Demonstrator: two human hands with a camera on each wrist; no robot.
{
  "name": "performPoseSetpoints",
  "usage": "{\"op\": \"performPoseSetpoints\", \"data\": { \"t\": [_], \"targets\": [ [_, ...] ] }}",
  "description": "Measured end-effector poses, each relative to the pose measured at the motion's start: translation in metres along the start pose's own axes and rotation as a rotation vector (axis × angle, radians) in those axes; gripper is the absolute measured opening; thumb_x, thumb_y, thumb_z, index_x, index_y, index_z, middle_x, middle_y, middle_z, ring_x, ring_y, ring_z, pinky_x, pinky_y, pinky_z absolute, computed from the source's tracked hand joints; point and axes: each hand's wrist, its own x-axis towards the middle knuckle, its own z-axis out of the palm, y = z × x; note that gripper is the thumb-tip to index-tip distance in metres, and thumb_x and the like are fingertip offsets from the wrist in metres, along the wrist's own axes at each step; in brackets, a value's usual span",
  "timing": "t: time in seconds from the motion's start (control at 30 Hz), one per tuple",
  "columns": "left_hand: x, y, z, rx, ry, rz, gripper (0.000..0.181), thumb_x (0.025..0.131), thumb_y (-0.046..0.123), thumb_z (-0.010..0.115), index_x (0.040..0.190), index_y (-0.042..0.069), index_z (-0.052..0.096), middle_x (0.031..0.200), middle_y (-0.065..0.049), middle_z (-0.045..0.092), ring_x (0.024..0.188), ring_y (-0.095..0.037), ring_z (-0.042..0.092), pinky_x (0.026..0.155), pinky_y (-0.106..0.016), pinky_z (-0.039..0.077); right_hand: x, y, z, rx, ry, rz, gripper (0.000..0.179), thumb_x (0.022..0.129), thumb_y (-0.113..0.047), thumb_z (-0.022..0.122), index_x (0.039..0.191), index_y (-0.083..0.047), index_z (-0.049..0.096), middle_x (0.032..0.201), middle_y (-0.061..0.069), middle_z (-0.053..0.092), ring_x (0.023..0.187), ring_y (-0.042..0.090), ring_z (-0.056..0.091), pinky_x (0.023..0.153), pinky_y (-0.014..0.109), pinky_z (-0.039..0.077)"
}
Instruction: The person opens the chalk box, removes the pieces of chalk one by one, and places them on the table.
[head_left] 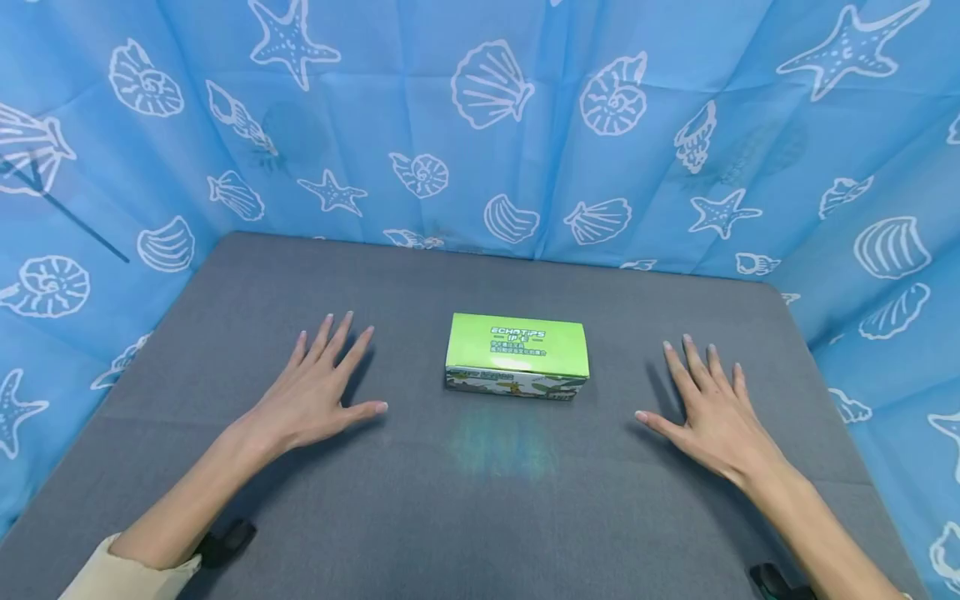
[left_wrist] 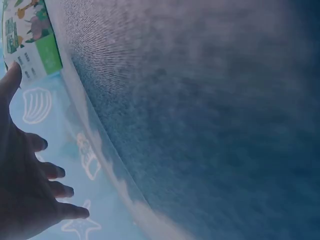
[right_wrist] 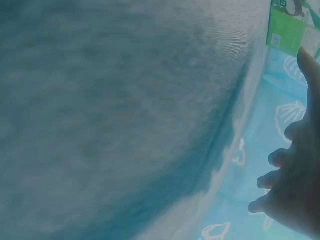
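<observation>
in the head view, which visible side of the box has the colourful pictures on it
The front side of the box, the narrow, upright one; the top differs, being solid green with only printed lettering.

The box [head_left: 517,354] sits on the tabletop [head_left: 495,533] in front of you, with tabletop reaching out on every side of it. Your left hand [head_left: 311,396] is off to its left and your right hand [head_left: 716,425] off to its right, so it stands between the two, apart from both. Behind the tabletop's far edge hangs the curtain [head_left: 555,158], which also runs along your left and right.
</observation>
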Motion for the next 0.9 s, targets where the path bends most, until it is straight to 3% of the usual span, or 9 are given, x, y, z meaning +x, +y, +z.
{"op": "performPoseSetpoints", "data": {
  "t": [0.23, 0.47, 0.73, 0.9],
  "targets": [
    [0.019, 0.006, -0.001, -0.021, 0.046, 0.061, 0.105, 0.086, 0.078, 0.05, 0.162, 0.019, 0.009, 0.166, -0.017, 0.0, 0.151, -0.041, 0.0, 0.118, -0.067, 0.009, 0.012, -0.013, -0.004, 0.028, 0.005, -0.049, 0.104, 0.089, -0.061, 0.064, 0.16, -0.009, 0.01, 0.163, 0.025, 0.008, 0.147, 0.051, 0.002, 0.115, 0.07, -0.008],
    [0.036, 0.018, -0.001, -0.069, -0.01, 0.1, 0.104, 0.086, 0.081, 0.042, 0.161, 0.023, 0.0, 0.166, -0.013, -0.006, 0.151, -0.036, -0.005, 0.12, -0.061, 0.014, 0.024, -0.024, -0.008, 0.069, 0.048, -0.123, 0.102, 0.088, -0.055, 0.069, 0.161, -0.012, 0.011, 0.164, 0.023, 0.011, 0.148, 0.048, 0.004, 0.117, 0.067, -0.004],
    [0.052, 0.029, 0.002, -0.159, 0.061, 0.202, 0.101, 0.089, 0.069, 0.057, 0.161, 0.025, 0.003, 0.167, -0.007, 0.0, 0.152, -0.032, 0.004, 0.115, -0.062, 0.028, 0.039, -0.036, -0.008, 0.099, 0.096, -0.209, 0.102, 0.085, -0.052, 0.073, 0.161, -0.016, 0.016, 0.164, 0.017, 0.016, 0.147, 0.046, 0.016, 0.119, 0.066, 0.008],
    [0.058, 0.034, 0.003, -0.216, 0.07, 0.2, 0.101, 0.088, 0.059, 0.067, 0.16, 0.032, 0.001, 0.167, -0.002, 0.0, 0.151, -0.033, 0.011, 0.112, -0.063, 0.033, 0.047, -0.045, -0.009, 0.129, 0.096, -0.262, 0.1, 0.085, -0.05, 0.074, 0.161, -0.016, 0.018, 0.163, 0.017, 0.02, 0.146, 0.044, 0.021, 0.119, 0.064, 0.014]
  ]
}}
